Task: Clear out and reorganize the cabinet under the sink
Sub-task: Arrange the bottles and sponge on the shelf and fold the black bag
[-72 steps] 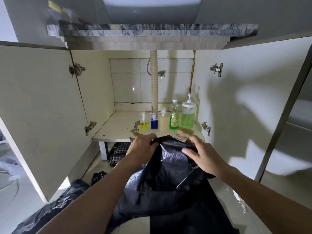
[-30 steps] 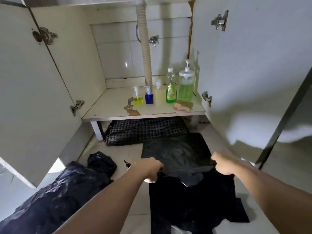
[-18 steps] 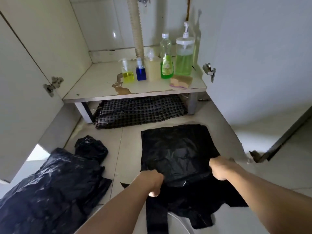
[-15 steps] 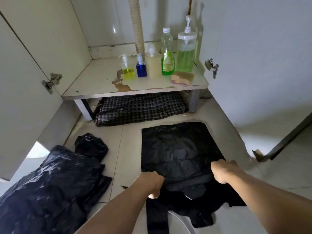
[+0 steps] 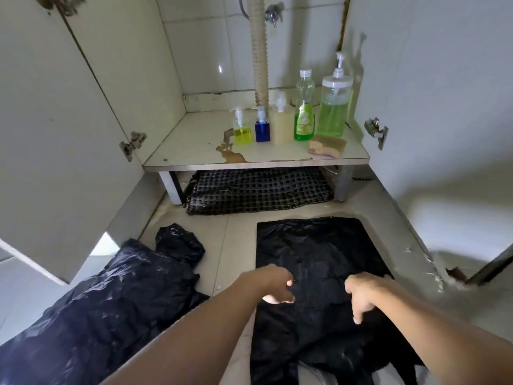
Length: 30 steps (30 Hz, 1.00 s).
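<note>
- Lying flat on the pale tiled floor [image 5: 238, 245], a crinkled, glossy black plastic bag [image 5: 313, 254] is spread as a rough rectangle in front of the open cabinet.
- Left hand [image 5: 273, 284] rests over the bag's near left part, fingers loosely curled and slightly apart, clamped on nothing visible.
- Right hand [image 5: 363, 293] hovers at the bag's near right, fingers pointing down, relaxed and apart.
- A second, bulkier crumpled black plastic bag [image 5: 116, 295] lies to the left.
- A dark checked woven cloth [image 5: 258, 190] sits under the chipped white cabinet shelf [image 5: 194, 145].
- On the shelf: small yellow pump bottle [image 5: 242, 130], blue bottle [image 5: 262, 128], beige bottle [image 5: 283, 122], green dish-soap bottle [image 5: 304, 112], tall green pump dispenser [image 5: 334, 104], tan sponge [image 5: 327, 145].
- A ribbed drain hose [image 5: 259, 51] runs down the tiled back wall.
</note>
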Tool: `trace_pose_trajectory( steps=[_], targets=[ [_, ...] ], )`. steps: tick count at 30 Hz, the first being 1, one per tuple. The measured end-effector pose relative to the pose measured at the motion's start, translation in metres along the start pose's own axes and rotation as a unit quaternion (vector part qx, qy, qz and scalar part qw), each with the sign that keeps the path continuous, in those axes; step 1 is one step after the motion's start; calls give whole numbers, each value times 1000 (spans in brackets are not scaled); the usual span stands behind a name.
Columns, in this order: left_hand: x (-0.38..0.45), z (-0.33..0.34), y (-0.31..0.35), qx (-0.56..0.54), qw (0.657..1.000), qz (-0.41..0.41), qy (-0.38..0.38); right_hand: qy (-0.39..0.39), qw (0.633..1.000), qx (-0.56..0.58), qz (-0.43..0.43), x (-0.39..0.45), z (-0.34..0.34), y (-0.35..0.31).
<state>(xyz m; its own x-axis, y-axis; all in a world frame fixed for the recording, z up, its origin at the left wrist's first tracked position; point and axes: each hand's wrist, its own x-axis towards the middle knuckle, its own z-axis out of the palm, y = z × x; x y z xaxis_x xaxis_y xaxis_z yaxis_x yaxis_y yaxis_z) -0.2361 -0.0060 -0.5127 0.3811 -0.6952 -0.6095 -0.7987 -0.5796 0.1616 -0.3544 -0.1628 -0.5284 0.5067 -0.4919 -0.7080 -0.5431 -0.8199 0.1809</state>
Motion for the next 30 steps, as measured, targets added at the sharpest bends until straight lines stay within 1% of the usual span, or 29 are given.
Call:
trace_pose_trajectory(
  steps=[3,5,7,9,13,15,17,19,21,22,23,24,25,27,29,30],
  targets=[
    [-32,-51,-29,16,997,-15,71,81,993,54,-60,-26,-29,-45],
    [-65,-83,-60,16,991,-43,127,126,978,118,-116,-44,-44,-83],
    [-100,-105,-100,8,980,-86,181,147,956,172,-186,-60,-57,-121],
    [-129,-106,-142,-8,968,-146,203,139,939,191,-250,-74,-65,-158],
    [-165,-48,-205,-19,957,-241,162,119,923,203,-303,-86,-70,-223],
    [-177,-11,-228,-23,951,-279,134,90,925,222,-296,-76,-65,-254],
    [-187,25,-251,-32,940,-325,95,47,929,254,-263,-64,-55,-282],
    [-197,54,-271,-66,916,-390,70,-21,918,323,-230,-51,-37,-306],
    [-204,72,-287,-106,873,-471,70,-94,903,369,-199,-46,-13,-323],
    [-207,78,-294,-128,857,-493,72,-114,895,384,-195,-46,-1,-331],
    [-209,82,-300,-145,852,-498,71,-129,891,394,-187,-44,12,-338],
    [-212,84,-303,-159,854,-491,59,-136,889,403,-172,-47,23,-343],
    [-214,84,-304,-163,862,-478,32,-136,884,416,-164,-49,32,-349],
    [-216,80,-298,-160,876,-455,-1,-108,866,464,-151,-46,44,-358],
    [-212,70,-289,-143,886,-441,-1,-52,865,469,-170,-49,40,-361],
    [-209,63,-283,-126,890,-438,12,-20,873,448,-190,-52,35,-358]
  ],
)
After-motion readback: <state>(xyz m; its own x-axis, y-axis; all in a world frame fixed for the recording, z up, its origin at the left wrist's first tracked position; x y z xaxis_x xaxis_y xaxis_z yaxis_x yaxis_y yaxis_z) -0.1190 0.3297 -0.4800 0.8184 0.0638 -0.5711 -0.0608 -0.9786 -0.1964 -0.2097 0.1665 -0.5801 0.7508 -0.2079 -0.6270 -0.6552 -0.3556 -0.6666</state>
